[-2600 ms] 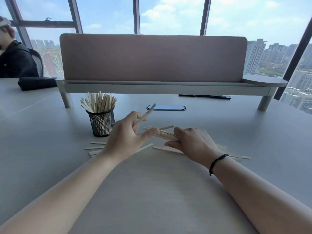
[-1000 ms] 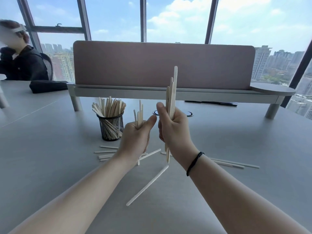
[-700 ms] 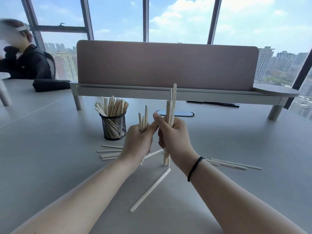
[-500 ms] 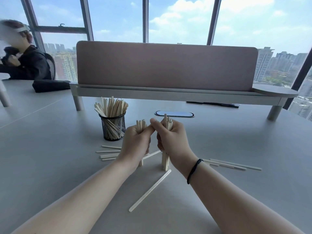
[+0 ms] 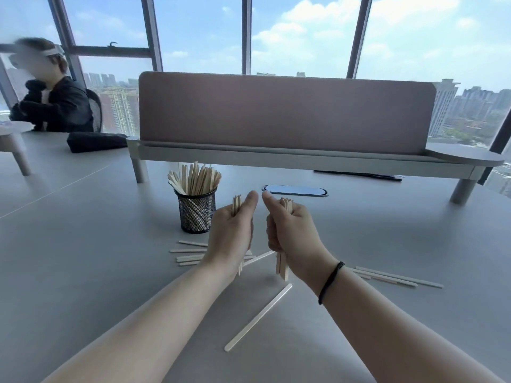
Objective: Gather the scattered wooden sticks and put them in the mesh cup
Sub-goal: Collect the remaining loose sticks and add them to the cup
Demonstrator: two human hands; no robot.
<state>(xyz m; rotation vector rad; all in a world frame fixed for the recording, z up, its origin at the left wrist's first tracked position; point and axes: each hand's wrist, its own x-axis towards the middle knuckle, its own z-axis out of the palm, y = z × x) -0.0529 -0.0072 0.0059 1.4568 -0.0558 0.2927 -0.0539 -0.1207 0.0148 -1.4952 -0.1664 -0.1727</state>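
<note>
left hand (image 5: pixel 231 233) grips a small stick bundle (image 5: pixel 236 204) upright, right hand (image 5: pixel 290 230) grips a thicker bundle (image 5: pixel 282 268) end-down on table (image 5: pixel 83 272); cup (image 5: pixel 195 214) left of both

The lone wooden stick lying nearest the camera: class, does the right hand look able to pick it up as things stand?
Probably not yet. The lone stick lies unobstructed on the table, but the right hand already grips an upright bundle of sticks, leaving no free fingers.
</note>
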